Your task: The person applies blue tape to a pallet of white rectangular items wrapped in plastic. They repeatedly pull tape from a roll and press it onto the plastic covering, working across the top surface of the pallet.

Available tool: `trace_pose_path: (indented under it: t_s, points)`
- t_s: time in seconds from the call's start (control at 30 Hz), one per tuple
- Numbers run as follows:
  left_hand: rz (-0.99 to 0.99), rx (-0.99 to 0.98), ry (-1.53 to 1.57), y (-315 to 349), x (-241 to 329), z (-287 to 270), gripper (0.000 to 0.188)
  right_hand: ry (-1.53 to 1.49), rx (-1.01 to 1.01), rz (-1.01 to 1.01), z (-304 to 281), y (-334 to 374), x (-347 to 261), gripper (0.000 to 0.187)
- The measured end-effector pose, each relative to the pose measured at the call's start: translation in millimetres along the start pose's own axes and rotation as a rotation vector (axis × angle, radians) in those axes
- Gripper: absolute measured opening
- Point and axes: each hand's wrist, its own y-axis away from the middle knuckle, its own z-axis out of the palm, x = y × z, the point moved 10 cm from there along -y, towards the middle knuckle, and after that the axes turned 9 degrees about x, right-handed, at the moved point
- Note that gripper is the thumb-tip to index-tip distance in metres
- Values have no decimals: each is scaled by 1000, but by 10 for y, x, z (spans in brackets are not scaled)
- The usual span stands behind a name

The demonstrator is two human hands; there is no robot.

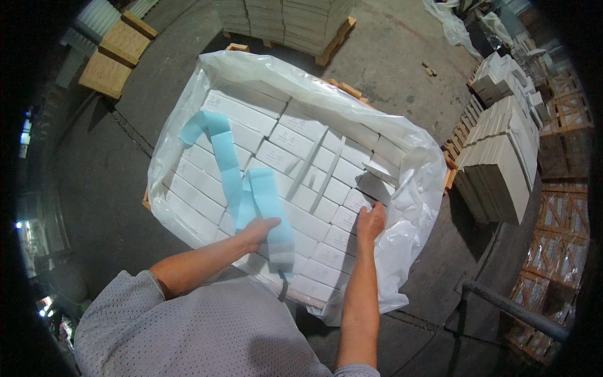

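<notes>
My left hand [256, 234] is closed on a long light-blue paper strip [227, 166], thumb on top. The strip is folded over itself beside the hand, and its far end trails across rows of white cartons [248, 113]. Its near end hangs toward my body and looks whitish there. At the right side, my right hand [372, 221] has its fingers curled against the top of a white carton with small dark print. Whether something small lies between those fingers is hidden. Just beyond it, a raised white flap [381, 174] stands beside a shadowed gap.
Clear plastic sheeting [414, 207] lines the bin around the cartons. Two narrow grey strips [328, 174] lie across them. Stacked flat cardboard [496, 169] stands on the right, near a metal rail [515, 309]. A loaded pallet [289, 25] is beyond; a wooden pallet [119, 50] lies far left.
</notes>
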Motion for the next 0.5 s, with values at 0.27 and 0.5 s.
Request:
trace_pose_path:
  t_s: [0.27, 0.5]
  points:
    - [34, 8, -51, -79, -17, -6, 50, 198, 205, -59, -220, 90, -154, 34]
    - [95, -77, -65, -25, 33, 82, 48, -1077, -388, 686, 767, 310, 230, 34]
